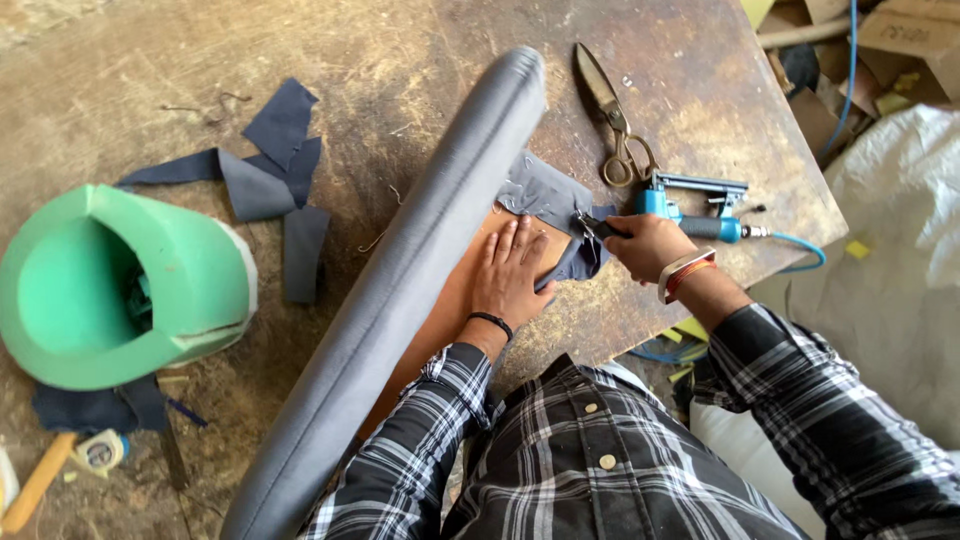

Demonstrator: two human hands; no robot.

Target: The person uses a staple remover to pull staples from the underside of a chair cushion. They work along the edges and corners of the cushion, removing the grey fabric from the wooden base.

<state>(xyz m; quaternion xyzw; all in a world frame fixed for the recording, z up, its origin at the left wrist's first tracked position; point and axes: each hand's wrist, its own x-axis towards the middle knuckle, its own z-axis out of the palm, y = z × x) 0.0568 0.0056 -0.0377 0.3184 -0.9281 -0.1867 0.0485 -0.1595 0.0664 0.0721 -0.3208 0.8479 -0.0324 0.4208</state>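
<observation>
scissors (612, 118) lie on the workbench (420, 60) right of the long padded panel (400, 290), foam block (120, 285) off to its left

I see a grey padded panel (400, 290) with a brown wooden back, a green foam block (120, 285), blue stapler (690, 205), navy fabric scraps (270, 170), and black-and-white plaid sleeves.

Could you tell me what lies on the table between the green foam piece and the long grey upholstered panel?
In the head view, dark blue-grey fabric scraps lie on the worn wooden table between the green foam piece and the long grey upholstered panel.
</observation>
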